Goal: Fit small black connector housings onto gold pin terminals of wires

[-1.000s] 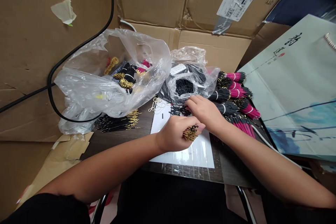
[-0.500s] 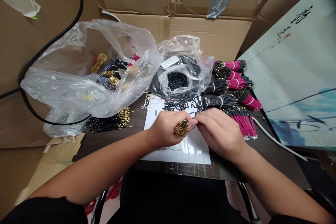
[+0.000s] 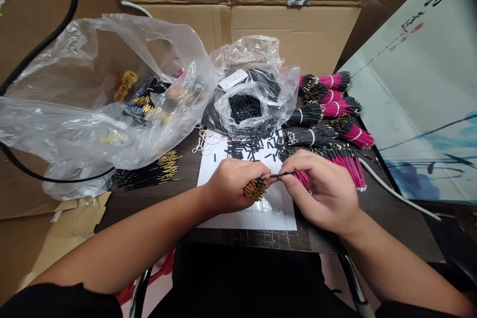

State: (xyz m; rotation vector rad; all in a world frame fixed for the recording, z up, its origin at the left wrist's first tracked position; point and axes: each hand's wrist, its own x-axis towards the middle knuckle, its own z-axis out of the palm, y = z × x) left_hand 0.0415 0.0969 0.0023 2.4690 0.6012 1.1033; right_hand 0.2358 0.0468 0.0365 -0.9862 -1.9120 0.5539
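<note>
My left hand [image 3: 230, 184] is closed around a bundle of wires with gold-coloured terminals [image 3: 255, 189], whose ends face me. Between the hands, a thin black piece [image 3: 278, 175] spans from the left thumb to the right fingertips. It looks like a black sleeve on a wire end, though I cannot tell where one stops. My right hand [image 3: 323, 190] pinches its right end. Pink wires [image 3: 302, 179] show beside the right fingers; whether they are held or lie behind is unclear. Short black sleeves [image 3: 249, 148] lie scattered on the white sheet [image 3: 212, 186] beyond.
An open plastic bag of black sleeves [image 3: 244, 109] stands behind the hands. A large clear bag [image 3: 175, 49] fills the left, with loose gold-tipped black wires [image 3: 147, 171] in front. Tied black and pink wire bundles [image 3: 337, 109] lie right. Rubber bands [image 3: 205, 140] rest near the sheet.
My right hand has drawn slightly right and turned, with thumb and finger now pinching the black piece in plain sight. The left hand keeps its bundle; the view has shifted a little.
</note>
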